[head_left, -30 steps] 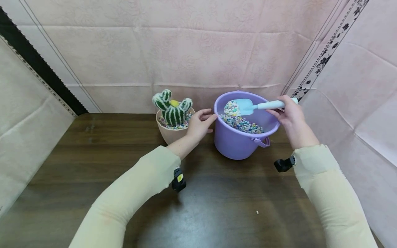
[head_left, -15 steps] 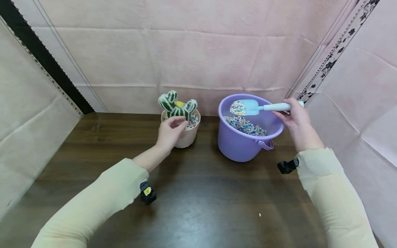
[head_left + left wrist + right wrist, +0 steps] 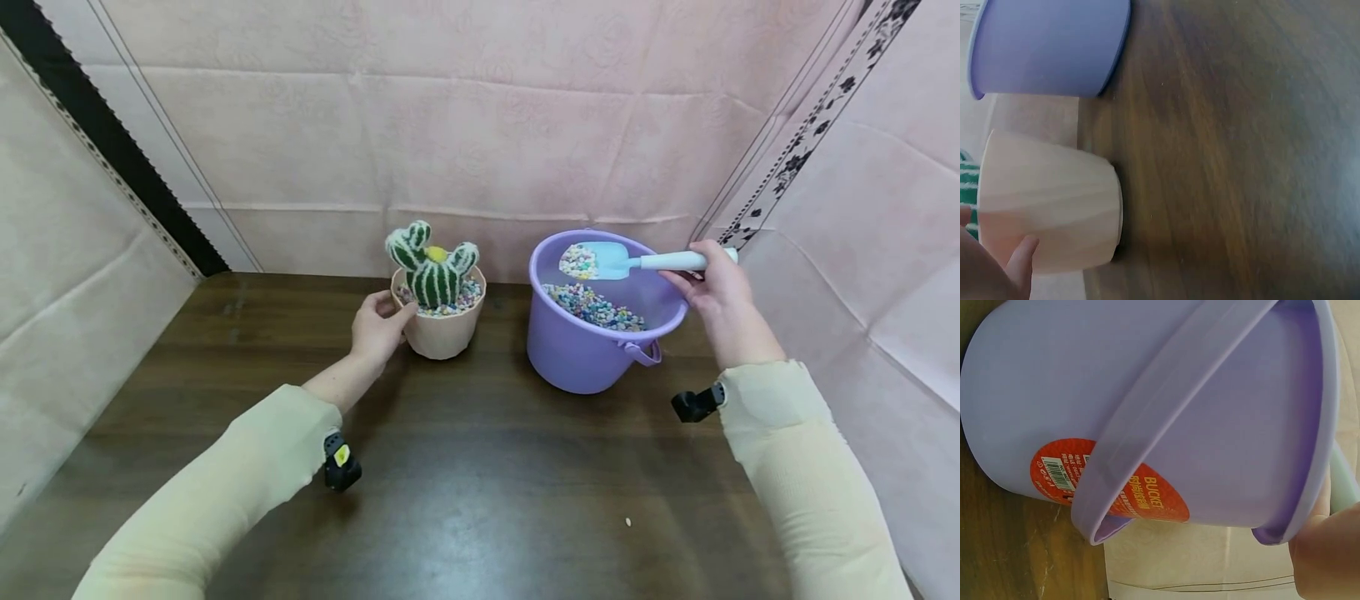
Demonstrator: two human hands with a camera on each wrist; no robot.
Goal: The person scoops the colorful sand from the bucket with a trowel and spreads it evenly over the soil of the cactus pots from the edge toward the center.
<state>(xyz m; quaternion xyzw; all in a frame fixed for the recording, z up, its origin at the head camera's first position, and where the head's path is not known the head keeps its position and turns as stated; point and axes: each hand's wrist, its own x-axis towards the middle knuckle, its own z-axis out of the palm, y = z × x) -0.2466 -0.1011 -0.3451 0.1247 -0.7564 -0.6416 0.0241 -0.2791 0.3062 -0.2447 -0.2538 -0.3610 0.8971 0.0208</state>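
In the head view a beige flowerpot (image 3: 444, 335) holds a knitted green-and-white cactus (image 3: 435, 282) with a yellow top, standing in small coloured pebbles (image 3: 467, 293). My left hand (image 3: 377, 329) grips the pot at its left rim; in the left wrist view one finger (image 3: 1021, 261) lies against the outer wall. My right hand (image 3: 718, 279) holds a light blue hand shovel (image 3: 615, 261) by its handle, level over a purple bucket (image 3: 577, 358). Pale pebbles (image 3: 579, 261) fill the shovel's blade. More coloured pebbles (image 3: 596, 307) lie in the bucket.
Both containers stand on a dark wooden table (image 3: 480, 483) near its back edge. Pinkish cloth (image 3: 480, 142) hangs behind and at the sides. The bucket's handle (image 3: 1147, 419) hangs down on its near right. One pale pebble (image 3: 627, 522) lies on the table.
My left hand has left the gap between pot and bucket, passed in front of the pot, and now grips its left side. The loaded shovel stays over the bucket.
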